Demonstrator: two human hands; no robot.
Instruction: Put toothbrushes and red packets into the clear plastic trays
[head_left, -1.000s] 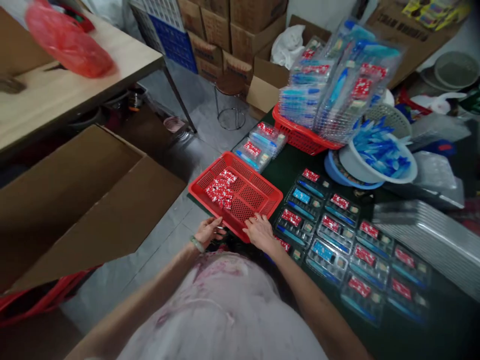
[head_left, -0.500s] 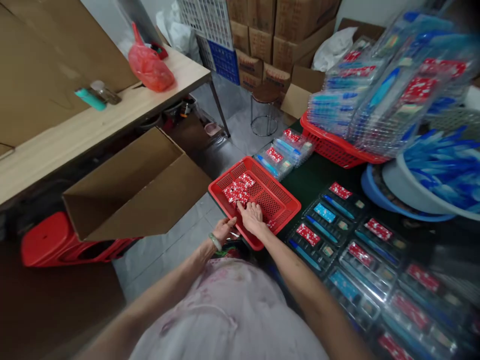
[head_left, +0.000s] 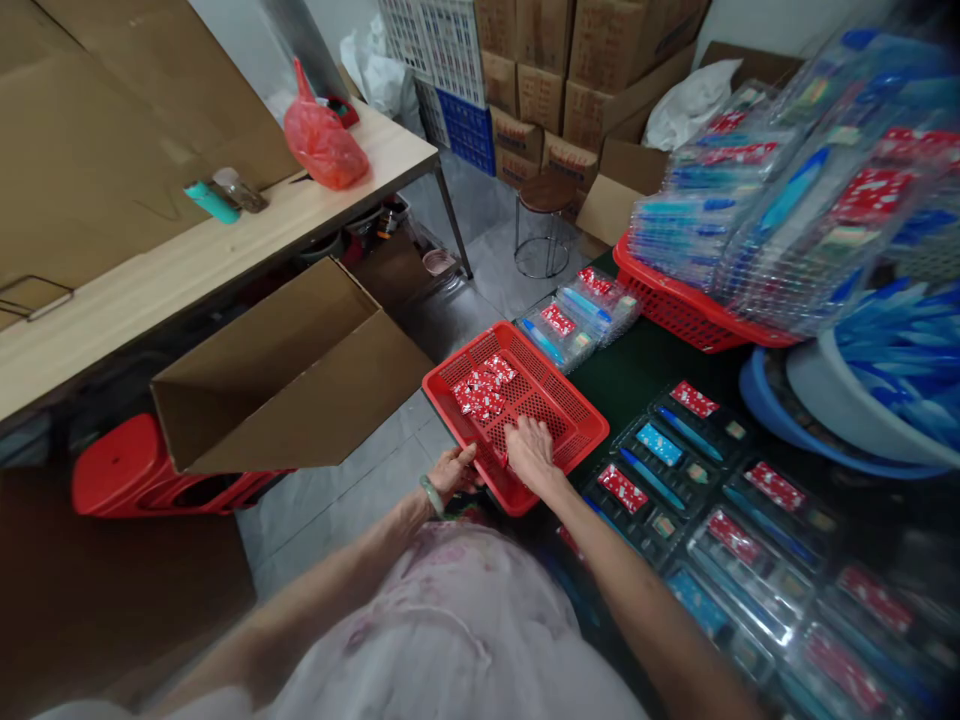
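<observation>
A shallow red basket (head_left: 585,440) is tilted in front of my body, with several red-and-white patterned packets (head_left: 484,388) at its far left end. My left hand (head_left: 452,472), a pale green bangle at its wrist, is closed on the basket's near left rim. Inside the basket, nearer to me than the packets, is my right hand (head_left: 529,445), its fingers curled down against the bottom; what is under them is hidden. Clear blister trays (head_left: 660,465) to the right hold blue pens, red or blue patterned pieces and small pale pieces.
An open cardboard box (head_left: 292,380) and a red stool (head_left: 120,465) stand at the left. Behind the basket lie filled clear packs (head_left: 562,325). A larger red basket (head_left: 675,305) with stacked packs and a pale tub (head_left: 862,390) of blue pens are at the right.
My right hand has moved away from the packet pile, back and to the right within the basket, and its fingers have curled. My left hand stays at the rim. The view has shifted slightly.
</observation>
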